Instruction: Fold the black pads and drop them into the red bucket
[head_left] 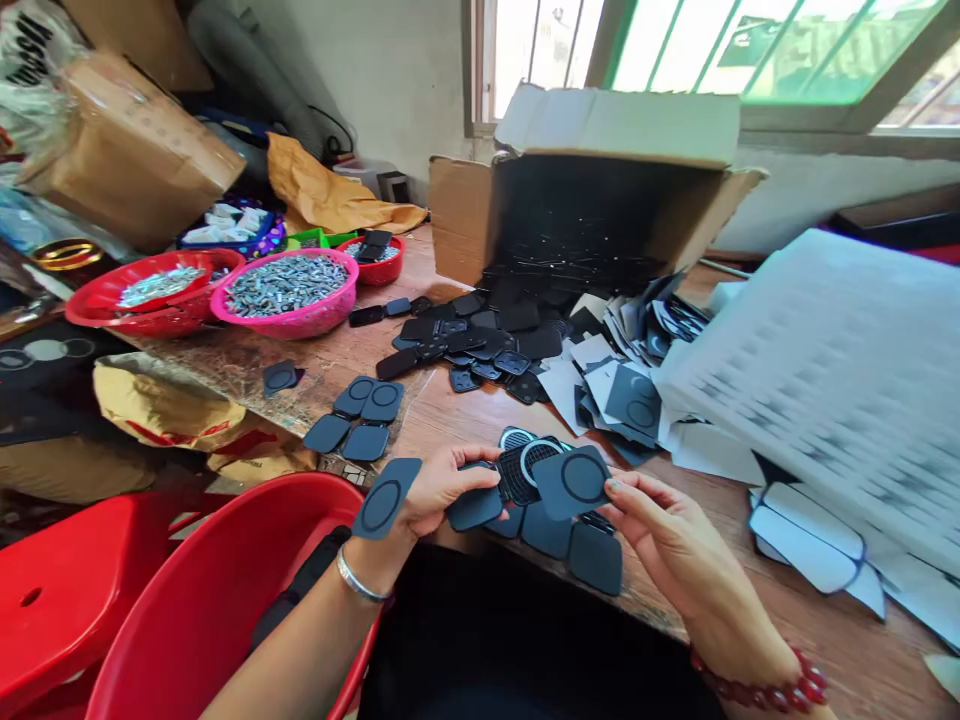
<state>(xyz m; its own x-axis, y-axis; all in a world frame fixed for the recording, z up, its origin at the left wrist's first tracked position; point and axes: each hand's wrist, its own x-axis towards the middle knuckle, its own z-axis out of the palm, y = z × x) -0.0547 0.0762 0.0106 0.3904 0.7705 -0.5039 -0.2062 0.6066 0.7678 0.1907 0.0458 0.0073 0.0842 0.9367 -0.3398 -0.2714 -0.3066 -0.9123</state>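
My left hand (435,490) is closed on a dark square plastic panel (474,508), thumb on top. Joined to it or just beyond it is a gridded black panel (516,478) with a pale ring. Between the thumb and fingers of my right hand (660,520) is a thin dark square sheet (559,485) printed with a ring, held over the gridded panel and partly covering it. A similar ringed sheet (385,498) rests on the back of my left hand near the wrist. Beneath both hands, several dark square panels (595,558) lie along the table edge.
A heap of black plastic parts (487,340) spills from an open cardboard box (461,220). Loose sheets (592,365) and a white stack (825,380) lie right. A pink basin (289,325) of metal pieces stands left. A red tub (180,590) sits below the table edge.
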